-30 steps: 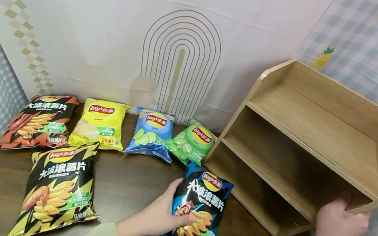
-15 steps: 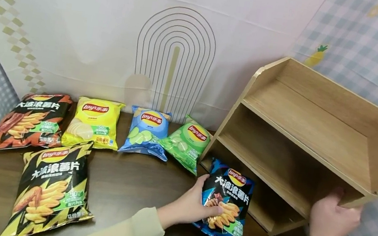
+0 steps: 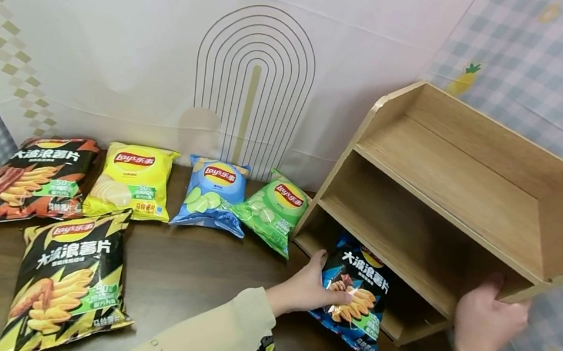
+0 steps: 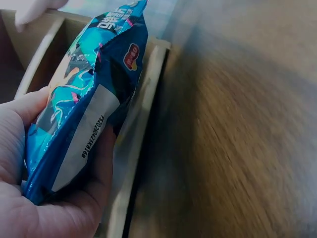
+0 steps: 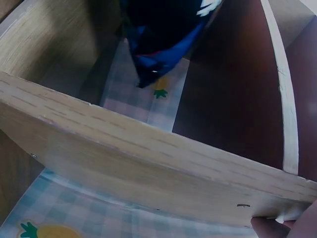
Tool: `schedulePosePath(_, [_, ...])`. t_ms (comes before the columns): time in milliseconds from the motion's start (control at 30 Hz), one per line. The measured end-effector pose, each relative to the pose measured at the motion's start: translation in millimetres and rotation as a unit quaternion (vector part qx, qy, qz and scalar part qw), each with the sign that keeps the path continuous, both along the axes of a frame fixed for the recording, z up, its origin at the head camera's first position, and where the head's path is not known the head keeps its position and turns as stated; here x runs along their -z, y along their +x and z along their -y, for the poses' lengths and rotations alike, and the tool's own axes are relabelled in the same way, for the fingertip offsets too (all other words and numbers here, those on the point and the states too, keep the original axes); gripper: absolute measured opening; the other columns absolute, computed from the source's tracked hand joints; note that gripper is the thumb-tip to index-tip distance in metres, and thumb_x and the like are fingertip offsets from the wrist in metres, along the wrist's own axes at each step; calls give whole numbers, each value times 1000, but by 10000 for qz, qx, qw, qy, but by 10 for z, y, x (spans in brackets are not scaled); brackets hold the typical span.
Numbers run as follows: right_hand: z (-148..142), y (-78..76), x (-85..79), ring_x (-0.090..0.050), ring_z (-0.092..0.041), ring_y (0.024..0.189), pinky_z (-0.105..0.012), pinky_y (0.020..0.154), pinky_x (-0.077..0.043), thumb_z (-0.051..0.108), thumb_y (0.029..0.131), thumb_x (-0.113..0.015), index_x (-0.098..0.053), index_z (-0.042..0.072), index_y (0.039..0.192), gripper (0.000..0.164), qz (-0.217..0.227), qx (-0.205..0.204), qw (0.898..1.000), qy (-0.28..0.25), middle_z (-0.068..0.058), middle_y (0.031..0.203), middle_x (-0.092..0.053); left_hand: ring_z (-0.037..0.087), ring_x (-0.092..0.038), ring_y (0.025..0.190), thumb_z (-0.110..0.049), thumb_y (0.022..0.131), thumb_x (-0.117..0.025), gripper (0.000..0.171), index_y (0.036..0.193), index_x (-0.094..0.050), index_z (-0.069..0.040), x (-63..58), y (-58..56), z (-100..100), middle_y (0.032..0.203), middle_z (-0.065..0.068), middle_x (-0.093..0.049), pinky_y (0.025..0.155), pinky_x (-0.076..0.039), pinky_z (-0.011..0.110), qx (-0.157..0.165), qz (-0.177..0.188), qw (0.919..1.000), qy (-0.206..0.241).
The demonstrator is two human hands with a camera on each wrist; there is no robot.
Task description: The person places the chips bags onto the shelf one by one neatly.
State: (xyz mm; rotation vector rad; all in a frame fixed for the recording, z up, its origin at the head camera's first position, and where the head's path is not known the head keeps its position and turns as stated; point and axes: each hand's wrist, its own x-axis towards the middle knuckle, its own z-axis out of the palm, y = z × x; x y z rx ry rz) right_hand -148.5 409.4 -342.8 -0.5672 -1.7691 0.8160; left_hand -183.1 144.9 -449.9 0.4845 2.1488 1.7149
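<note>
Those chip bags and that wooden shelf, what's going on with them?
A person's left hand holds a black-and-blue chip bag, its top end inside the lowest compartment of a wooden shelf and its bottom end outside. The right hand grips the shelf's side. Five other chip bags sit on the table.

The shelf [image 3: 385, 238] partly hides the blue-black bag [image 3: 353, 300] — its top.

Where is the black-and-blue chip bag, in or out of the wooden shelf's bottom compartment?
Partly in: the head view shows the top of the bag under the tan middle board, its lower end sticking out.
</note>
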Motion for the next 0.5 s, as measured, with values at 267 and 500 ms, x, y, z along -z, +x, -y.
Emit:
schedulePosePath(267, [-4,-7,-10,-57,-35,111,-34,100,-41,24,94,-51,-60,6,126,38,56,-39,10000,-12,-19,119,-63,22,-48,123,-48,80,-76,100,152,-21,-6,108,-96,39,143,13,-41,100,-42,41,-13,63,10000,40])
schedulePosePath(500, [14,11,28,-56,-33,113,-34,101,-41,25,95,-52,-58,5,128,39,68,-154,9998,-116,-21,119,-62,21,-42,129,-48,80,-76,100,153,-19,-13,84,-128,211,146,8,-38,104,-38,41,806,276,9960,-265])
